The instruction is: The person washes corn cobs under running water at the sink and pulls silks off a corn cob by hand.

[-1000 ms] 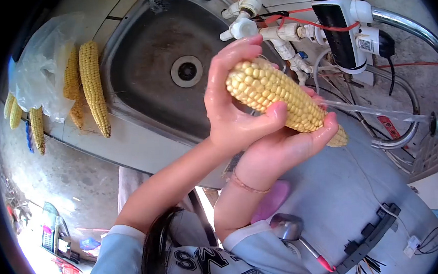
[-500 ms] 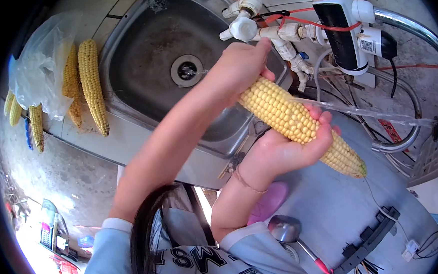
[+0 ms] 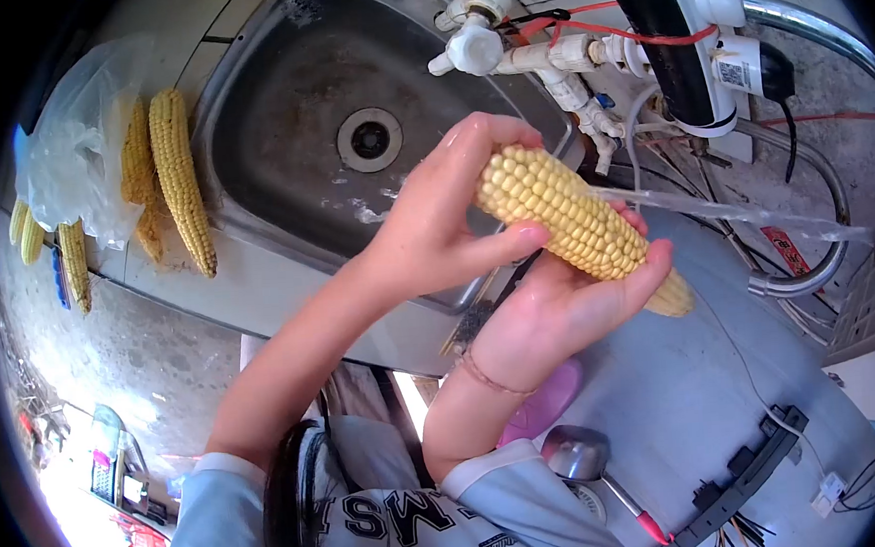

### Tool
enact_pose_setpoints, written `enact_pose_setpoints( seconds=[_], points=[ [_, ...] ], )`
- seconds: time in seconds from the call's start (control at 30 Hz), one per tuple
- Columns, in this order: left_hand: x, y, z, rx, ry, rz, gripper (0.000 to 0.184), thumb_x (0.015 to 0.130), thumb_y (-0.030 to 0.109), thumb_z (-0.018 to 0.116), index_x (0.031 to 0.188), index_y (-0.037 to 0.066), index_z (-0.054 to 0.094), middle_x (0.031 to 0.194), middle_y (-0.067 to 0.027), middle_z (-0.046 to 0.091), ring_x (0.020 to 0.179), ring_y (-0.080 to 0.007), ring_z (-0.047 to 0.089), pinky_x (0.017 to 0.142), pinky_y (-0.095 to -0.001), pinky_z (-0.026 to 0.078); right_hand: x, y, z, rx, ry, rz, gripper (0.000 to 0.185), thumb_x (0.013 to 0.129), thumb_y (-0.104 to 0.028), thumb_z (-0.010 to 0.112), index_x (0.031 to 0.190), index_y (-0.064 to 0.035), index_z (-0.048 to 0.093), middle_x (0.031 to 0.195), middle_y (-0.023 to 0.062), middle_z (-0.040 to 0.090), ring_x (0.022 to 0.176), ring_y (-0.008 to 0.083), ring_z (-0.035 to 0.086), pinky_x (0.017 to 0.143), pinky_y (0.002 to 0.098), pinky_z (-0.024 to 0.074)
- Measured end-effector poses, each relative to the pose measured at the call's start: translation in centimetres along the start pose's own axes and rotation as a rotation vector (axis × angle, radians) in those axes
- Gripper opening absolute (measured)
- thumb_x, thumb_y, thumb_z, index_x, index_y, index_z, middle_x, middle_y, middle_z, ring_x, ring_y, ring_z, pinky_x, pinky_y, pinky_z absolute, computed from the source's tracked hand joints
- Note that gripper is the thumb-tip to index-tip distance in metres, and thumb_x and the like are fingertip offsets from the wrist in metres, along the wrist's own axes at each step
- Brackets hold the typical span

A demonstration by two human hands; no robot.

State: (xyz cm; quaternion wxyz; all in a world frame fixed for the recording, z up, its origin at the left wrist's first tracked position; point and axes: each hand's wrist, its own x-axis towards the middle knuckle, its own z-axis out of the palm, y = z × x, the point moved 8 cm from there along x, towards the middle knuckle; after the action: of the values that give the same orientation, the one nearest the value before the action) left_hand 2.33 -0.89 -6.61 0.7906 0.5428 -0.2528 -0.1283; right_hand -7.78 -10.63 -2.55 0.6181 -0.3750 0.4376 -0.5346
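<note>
Left hand and cob have shifted: the hand has turned so its thumb is now lying along the cob's near side, and less of the narrow end is projecting past the right hand. Two hands are holding one corn cob in the air by the sink's right edge, the left hand grasping the broad end, the right hand cradling the lower part from beneath. One water stream is striking it from the right. One sink with one drain is sitting in the worktop. At the worktop's left end, at least five other cobs are lying around one plastic bag, which is partly covering some.
</note>
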Motion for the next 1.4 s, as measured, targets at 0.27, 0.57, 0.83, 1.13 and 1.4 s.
enact_pose_setpoints(
  seconds=[0.27,0.57,0.83,1.13,1.4],
  points=[
    [2.1,-1.8,-0.8,-0.005,0.169,-0.358,0.023,0.087,0.015,0.038,0.075,0.0,0.051,0.071,-0.0042,0.056,0.065,-0.0095,0.052,0.058,-0.023,0.041,-0.5,0.1,0.1,0.046,-0.104,-0.079,0.021,0.081,-0.022,0.05,0.091,-0.0049,0.043,0.079,0.0026,0.047,0.077,0.0147,0.048,0.076,0.0302,0.0408],
    [2.4,-7.1,2.7,0.287,-0.808,-0.748,0.03,0.085,0.028,0.043,0.072,0.004,0.054,0.058,0.0007,0.049,0.055,-0.0119,0.047,0.053,-0.0257,0.038,-1.8,0.6,1.1,-0.042,-0.337,-0.221,0.032,0.072,-0.01,0.047,0.102,-0.0077,0.035,0.078,0.0032,0.045,0.07,0.015,0.044,0.073,0.0342,0.0406],
    [-0.5,-5.2,1.6,-0.876,-0.054,-0.777,0.033,0.09,0.035,0.039,0.097,0.006,0.051,0.088,-0.008,0.057,0.084,-0.0165,0.058,0.076,-0.0273,0.045,0.5,1.5,0.3,0.115,-0.111,-0.023,0.017,0.074,-0.022,0.054,0.074,-0.0074,0.046,0.072,0.0028,0.047,0.076,0.0159,0.05,0.075,0.0304,0.0446],
    [-1.4,-3.1,1.1,-0.847,0.421,-0.554,0.035,0.092,0.032,0.039,0.108,0.001,0.041,0.099,-0.0102,0.051,0.095,-0.0249,0.056,0.083,-0.0347,0.046,-0.3,2.1,-0.4,0.163,-0.122,-0.058,0.018,0.079,-0.027,0.046,0.075,-0.0109,0.04,0.075,0.0003,0.043,0.077,0.0135,0.046,0.075,0.0294,0.0401],
    [0.6,0.3,1.3,-0.154,0.071,0.16,0.065,0.075,0.029,0.068,0.119,0.002,0.029,0.109,-0.0113,0.043,0.099,-0.0238,0.052,0.079,-0.0337,0.046,-0.6,2.4,-0.3,0.063,0.021,0.185,0.032,0.085,-0.039,0.043,0.089,-0.0078,0.041,0.087,0.0042,0.044,0.09,0.019,0.048,0.083,0.0367,0.0405]
  ],
)
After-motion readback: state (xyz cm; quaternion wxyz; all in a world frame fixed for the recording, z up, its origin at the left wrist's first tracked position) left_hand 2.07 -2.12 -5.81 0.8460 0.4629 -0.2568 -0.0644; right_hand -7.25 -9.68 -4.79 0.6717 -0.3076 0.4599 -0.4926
